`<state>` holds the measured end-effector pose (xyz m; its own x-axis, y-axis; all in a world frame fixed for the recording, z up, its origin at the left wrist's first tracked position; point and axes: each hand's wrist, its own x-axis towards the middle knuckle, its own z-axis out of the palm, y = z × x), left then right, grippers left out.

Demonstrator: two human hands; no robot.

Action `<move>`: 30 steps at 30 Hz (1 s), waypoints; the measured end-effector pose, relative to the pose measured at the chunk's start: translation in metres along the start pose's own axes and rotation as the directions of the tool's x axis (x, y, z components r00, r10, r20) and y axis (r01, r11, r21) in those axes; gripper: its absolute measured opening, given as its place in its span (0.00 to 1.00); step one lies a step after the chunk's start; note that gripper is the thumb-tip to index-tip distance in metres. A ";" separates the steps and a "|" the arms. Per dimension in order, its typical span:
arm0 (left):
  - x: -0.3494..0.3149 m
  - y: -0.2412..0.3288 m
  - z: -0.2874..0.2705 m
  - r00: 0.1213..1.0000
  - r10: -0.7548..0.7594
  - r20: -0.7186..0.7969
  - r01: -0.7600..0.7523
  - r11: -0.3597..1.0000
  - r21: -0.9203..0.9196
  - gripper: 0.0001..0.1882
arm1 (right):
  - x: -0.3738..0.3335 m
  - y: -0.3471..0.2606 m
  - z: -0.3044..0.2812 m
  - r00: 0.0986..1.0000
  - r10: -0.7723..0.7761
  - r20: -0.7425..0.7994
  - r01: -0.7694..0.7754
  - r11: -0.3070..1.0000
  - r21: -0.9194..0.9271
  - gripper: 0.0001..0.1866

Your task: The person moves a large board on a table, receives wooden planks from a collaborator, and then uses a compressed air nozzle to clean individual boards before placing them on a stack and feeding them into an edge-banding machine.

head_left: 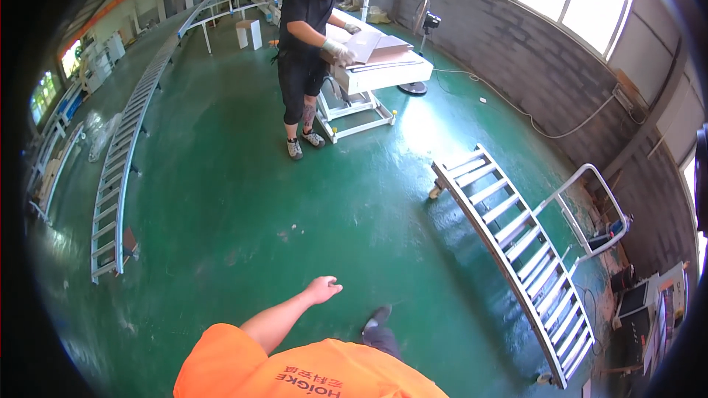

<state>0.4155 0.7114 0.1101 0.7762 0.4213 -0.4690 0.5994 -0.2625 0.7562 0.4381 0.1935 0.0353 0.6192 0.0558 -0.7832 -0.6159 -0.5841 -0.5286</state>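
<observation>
My left hand [323, 290] is held out over the green floor, in front of my orange shirt [317, 372]. Its fingers are loosely bent, with the thumb and a finger apart, and I see nothing in it. No object is within its reach. My right hand does not show. One of my feet [378, 318], in a dark shoe, is on the floor to the right of that hand. Farther ahead, a co-worker [304, 37] in black clothes and light gloves bends over brown panels [363, 46] stacked on a white-sided lift table [391, 76].
To my right stands a wheeled roller cart [509, 232] with a bent tube handle [608, 195]. A long roller conveyor [122, 155] runs along the left. Beyond the lift table is a standing fan [422, 18], and a cable [516, 107] trails across the floor by the wall.
</observation>
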 end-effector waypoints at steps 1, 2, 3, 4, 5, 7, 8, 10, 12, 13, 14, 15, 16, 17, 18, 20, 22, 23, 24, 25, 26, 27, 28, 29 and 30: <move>0.033 0.005 -0.009 1.000 0.000 -0.018 0.000 1.000 -0.001 0.33 | 0.024 -0.022 -0.001 0.999 0.035 0.011 -0.035 0.999 0.010 0.06; 0.067 0.003 -0.017 0.999 -0.006 -0.041 0.005 1.000 -0.003 0.33 | 0.052 -0.048 -0.002 0.998 0.059 0.025 -0.060 0.998 0.023 0.06; 0.098 0.006 -0.024 0.998 -0.006 -0.058 0.005 1.000 -0.007 0.33 | 0.081 -0.075 -0.008 0.996 0.080 0.026 -0.082 0.996 0.042 0.05; 0.120 0.004 -0.030 0.996 -0.056 -0.070 0.058 0.998 0.025 0.33 | 0.112 -0.104 -0.013 0.995 0.097 0.028 -0.099 0.992 0.073 0.05; 0.139 0.000 -0.038 0.991 -0.105 -0.084 0.110 0.992 0.059 0.34 | 0.142 -0.135 -0.020 0.992 0.122 0.028 -0.124 0.986 0.115 0.04; 0.160 -0.020 -0.052 0.967 -0.237 -0.091 0.247 0.961 0.127 0.35 | 0.211 -0.208 -0.037 0.989 0.140 0.052 -0.149 0.964 0.219 0.04; 0.166 -0.029 -0.059 0.947 -0.312 -0.080 0.321 0.933 0.162 0.35 | 0.251 -0.242 -0.046 0.988 0.136 0.075 -0.152 0.949 0.278 0.04; 0.183 -0.040 -0.075 0.902 -0.415 -0.123 0.430 0.891 0.146 0.33 | 0.347 -0.323 -0.061 0.987 0.109 0.121 -0.152 0.885 0.441 0.09; 0.186 -0.097 -0.081 0.812 -0.538 -0.227 0.544 0.838 -0.042 0.25 | 0.392 -0.450 -0.050 0.986 -0.105 0.133 0.063 0.956 0.288 0.07; 0.202 -0.094 -0.080 0.757 -0.613 -0.227 0.570 0.788 -0.231 0.21 | 0.407 -0.520 -0.051 0.993 -0.105 0.060 0.090 0.971 0.222 0.06; 0.208 -0.082 -0.082 0.694 -0.688 -0.211 0.574 0.706 -0.414 0.18 | 0.432 -0.574 -0.049 0.981 -0.190 0.034 0.176 0.953 0.245 0.05; 0.219 -0.071 -0.087 0.656 -0.740 -0.150 0.637 0.649 -0.416 0.16 | 0.454 -0.627 -0.048 0.964 -0.264 0.011 0.258 0.951 0.170 0.08; 0.233 -0.061 -0.094 0.609 -0.787 -0.097 0.694 0.588 -0.415 0.15 | 0.469 -0.680 -0.039 0.950 -0.311 -0.017 0.311 0.942 0.127 0.09; 0.252 -0.053 -0.099 0.547 -0.834 -0.079 0.771 0.538 -0.342 0.15 | 0.475 -0.732 -0.024 0.945 -0.325 -0.034 0.326 0.936 0.129 0.09; 0.285 -0.045 -0.108 0.548 -0.834 -0.057 0.775 0.532 -0.340 0.15 | 0.497 -0.769 -0.015 0.938 -0.346 0.016 0.334 0.915 0.226 0.09; 0.347 -0.026 -0.129 0.546 -0.838 -0.015 0.788 0.519 -0.332 0.15 | 0.519 -0.823 0.014 0.910 -0.411 0.051 0.385 0.886 0.259 0.08; 0.431 -0.036 -0.158 0.667 -0.745 0.016 0.717 0.636 -0.283 0.18 | 0.541 -0.852 0.058 0.913 -0.382 0.142 0.357 0.918 0.174 0.06; 0.497 -0.008 -0.178 0.747 -0.664 0.023 0.650 0.724 -0.233 0.20 | 0.580 -0.851 0.051 0.915 -0.278 0.291 0.243 0.958 0.150 0.07; 0.529 -0.012 -0.198 0.767 -0.637 -0.077 0.598 0.754 -0.272 0.21 | 0.538 -0.891 0.101 0.959 -0.123 0.253 0.119 0.992 0.034 0.12; 0.578 0.049 -0.236 0.821 -0.547 -0.163 0.485 0.819 -0.305 0.20 | 0.518 -0.926 0.115 0.965 -0.127 0.229 0.139 0.990 -0.035 0.16; 0.620 0.065 -0.263 0.867 -0.437 -0.238 0.321 0.858 -0.401 0.19 | 0.521 -0.957 0.128 0.936 -0.196 0.292 0.217 0.976 -0.039 0.17; 0.660 0.108 -0.299 0.907 -0.297 -0.299 0.107 0.849 -0.518 0.19 | 0.530 -0.984 0.141 0.902 -0.261 0.342 0.287 0.958 -0.026 0.18; 0.693 0.156 -0.337 0.914 -0.260 -0.313 0.071 0.858 -0.508 0.19 | 0.540 -1.013 0.154 0.861 -0.324 0.391 0.356 0.934 -0.010 0.19; 0.718 0.189 -0.372 0.907 -0.119 -0.404 -0.139 0.821 -0.554 0.16 | 0.545 -1.053 0.172 0.842 -0.342 0.418 0.387 0.922 -0.025 0.18; 0.752 0.209 -0.398 0.913 -0.130 -0.386 -0.225 0.630 -0.743 0.16 | 0.554 -1.095 0.188 0.829 -0.347 0.439 0.415 0.908 -0.066 0.18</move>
<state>1.0462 1.3189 0.0972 0.5556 0.7541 -0.3502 0.0582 0.3850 0.9211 1.3640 1.0162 0.1191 0.5133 0.6040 -0.6097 -0.2699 -0.5608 -0.7827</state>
